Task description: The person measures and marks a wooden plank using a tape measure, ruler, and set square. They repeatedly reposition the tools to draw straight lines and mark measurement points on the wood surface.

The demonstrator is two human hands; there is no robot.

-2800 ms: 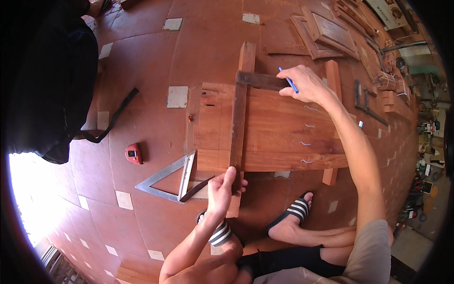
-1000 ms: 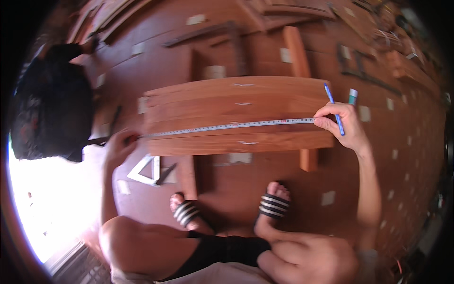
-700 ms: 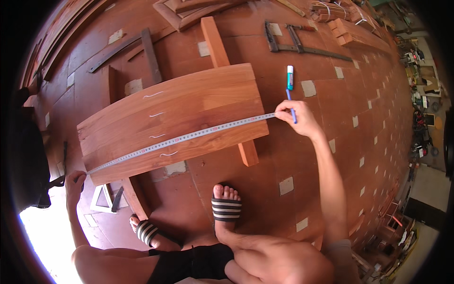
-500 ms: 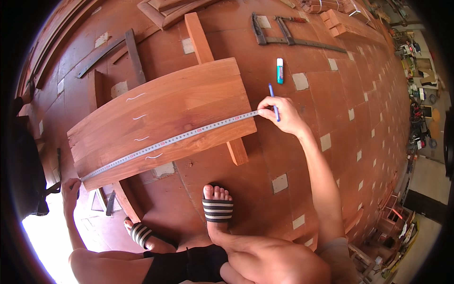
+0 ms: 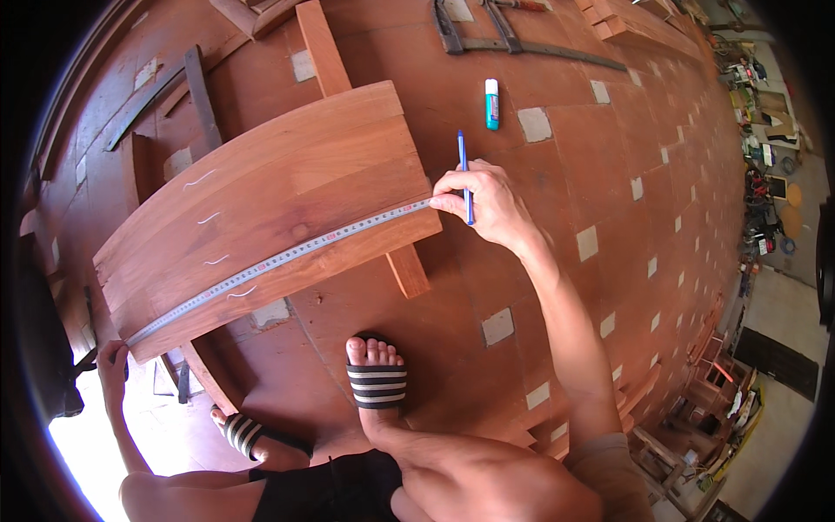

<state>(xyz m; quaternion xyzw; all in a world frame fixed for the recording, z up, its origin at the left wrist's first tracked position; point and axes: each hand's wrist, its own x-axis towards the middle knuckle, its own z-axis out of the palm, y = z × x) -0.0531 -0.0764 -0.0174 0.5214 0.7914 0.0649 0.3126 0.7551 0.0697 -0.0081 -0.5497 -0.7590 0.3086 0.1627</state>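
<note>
Since the half-second-ago frame, panel [image 5: 287,174], glue stick [image 5: 492,104] and clamp [image 5: 539,50] all slid left in view, so probably a head turn; right hand [image 5: 487,204] also sits closer in to the panel's right edge. Panel lies flat across two beams on the floor, near beam ends showing at right [image 5: 407,271] and left [image 5: 209,381]. Tape [image 5: 296,251] runs along its near part, from left corner to right edge.

Right grip: thumb and index together, pinched on the tape end at the edge; pen [image 5: 464,178] tucked in the same hand, pointing up and away. Left hand [image 5: 113,361]: grip closed round the tape's other end, just off the panel's left corner.

Progress, judged: measuring under way, tape stretched full length, both ends held. Four white squiggles [image 5: 208,217] already on the wood. Not yet done: pen not on the wood, no fresh mark visible by the tape.

Hard to see: left fingers small and shadowed, tape case not clear. Metal triangle [image 5: 165,378] mostly hidden behind panel and glare. Clamp top cut off. Dark shape at left rim [image 5: 48,322] unreadable. Beam middles covered by panel.
</note>
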